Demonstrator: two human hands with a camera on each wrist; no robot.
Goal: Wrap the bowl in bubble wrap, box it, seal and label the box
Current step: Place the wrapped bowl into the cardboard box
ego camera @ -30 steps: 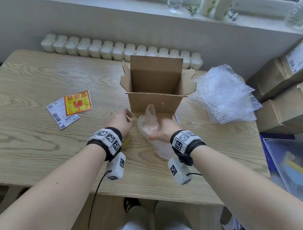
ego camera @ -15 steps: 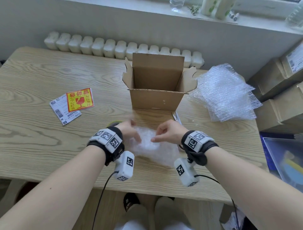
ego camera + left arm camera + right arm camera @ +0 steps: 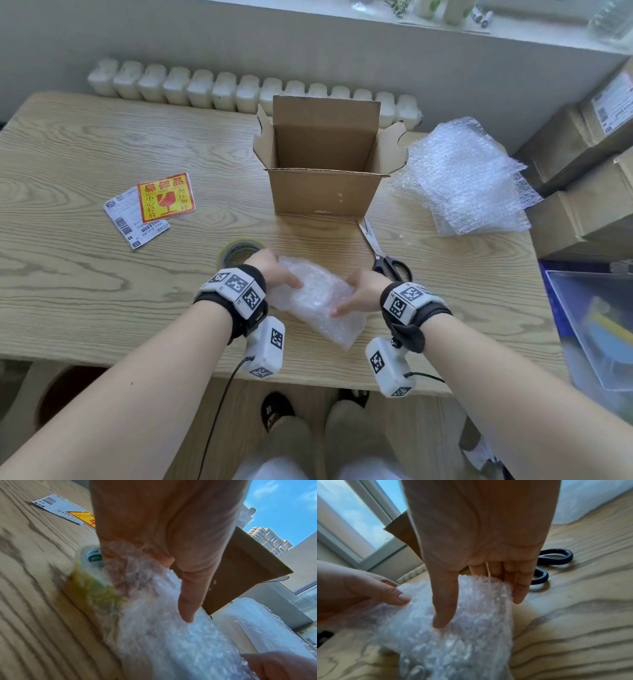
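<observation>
A bubble-wrap bundle [image 3: 317,301] lies on the wooden table [image 3: 102,291] near its front edge; whatever it holds is hidden by the wrap. My left hand [image 3: 274,272] grips the bundle's left end, thumb on top and fingers [image 3: 130,574] showing through the wrap. My right hand [image 3: 358,296] holds the right end, with its thumb pressed on the bundle [image 3: 453,649] and its fingers [image 3: 518,595] curled behind. The open cardboard box [image 3: 325,192] stands upright just beyond, flaps up. A tape roll [image 3: 239,250] sits beside my left hand.
Scissors [image 3: 387,260] lie right of the bundle, blades pointing at the box. A red-and-yellow fragile sticker [image 3: 166,198] and a barcode label [image 3: 126,222] lie at the left. Spare bubble wrap [image 3: 462,178] is piled at the right. Stacked cartons [image 3: 582,171] and a plastic bin [image 3: 596,325] stand beyond the table's right edge.
The bundle, held up near the box a second ago, now lies flat closer to me. Both hands have come onto its ends, uncovering the tape roll and scissors.
</observation>
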